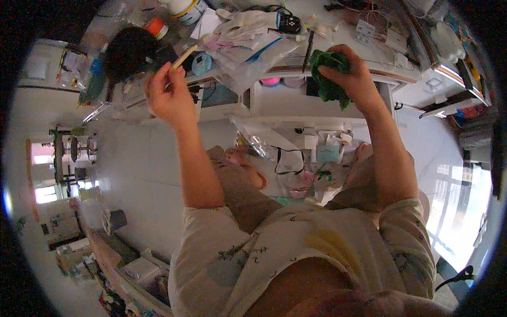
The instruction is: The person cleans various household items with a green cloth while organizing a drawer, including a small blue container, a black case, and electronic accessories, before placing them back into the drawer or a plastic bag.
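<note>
My left hand (171,98) is raised near the table's front edge, its thumb and fingers pinching a short, flat, pale wooden-looking stick (185,56). The stick points up and to the right. In my right hand (351,74) is a crumpled dark green bundle (331,87), gripped from its right side. Its edges look ruffled, and whether it is cloth or leafy I cannot tell. A dark pen-like stick (308,51) is just left of the bundle. Beyond my left hand is a light blue roll (201,63), perhaps of tape.
Clear plastic bags (237,58) spread over the cluttered table. A black handheld device (289,22) and a white tub (185,10) stand farther back. Below, an open drawer (301,105) juts toward me. Papers and a pink container (300,185) lie on the floor between my legs.
</note>
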The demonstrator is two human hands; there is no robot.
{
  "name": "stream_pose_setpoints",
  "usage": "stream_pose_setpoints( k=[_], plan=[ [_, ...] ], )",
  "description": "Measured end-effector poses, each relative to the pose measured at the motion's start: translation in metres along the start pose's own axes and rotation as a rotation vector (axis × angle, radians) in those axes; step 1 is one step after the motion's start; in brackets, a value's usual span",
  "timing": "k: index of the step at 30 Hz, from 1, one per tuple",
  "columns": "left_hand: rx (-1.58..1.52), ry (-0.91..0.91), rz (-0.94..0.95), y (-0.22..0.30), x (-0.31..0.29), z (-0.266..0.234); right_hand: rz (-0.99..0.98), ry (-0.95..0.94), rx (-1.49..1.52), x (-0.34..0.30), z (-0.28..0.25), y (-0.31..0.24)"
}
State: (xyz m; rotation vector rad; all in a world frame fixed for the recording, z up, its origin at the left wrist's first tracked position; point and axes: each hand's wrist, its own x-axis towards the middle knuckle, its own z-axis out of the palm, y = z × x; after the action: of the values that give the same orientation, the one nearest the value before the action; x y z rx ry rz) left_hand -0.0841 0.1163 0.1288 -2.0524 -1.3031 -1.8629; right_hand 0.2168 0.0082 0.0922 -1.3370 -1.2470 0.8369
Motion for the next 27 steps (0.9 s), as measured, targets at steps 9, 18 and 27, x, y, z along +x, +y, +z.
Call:
stream_pose_setpoints(
  k=[9, 18, 27],
  plan=[
    [-1.293, -0.238, -1.109, 0.035, -0.048, 0.021, 0.092, -0.139, 0.224, -0.012, 0.029, 0.010],
    [-1.333, -0.712, -1.253, 0.099, -0.116, 0.061, 0.025, -0.121, 0.236, -0.030, 0.047, 0.007],
    [-1.333, -0.876, -1.350, 0.117, -0.128, 0.076, 0.166, 0.173, -0.397, -0.053, 0.040, -0.002]
  ],
)
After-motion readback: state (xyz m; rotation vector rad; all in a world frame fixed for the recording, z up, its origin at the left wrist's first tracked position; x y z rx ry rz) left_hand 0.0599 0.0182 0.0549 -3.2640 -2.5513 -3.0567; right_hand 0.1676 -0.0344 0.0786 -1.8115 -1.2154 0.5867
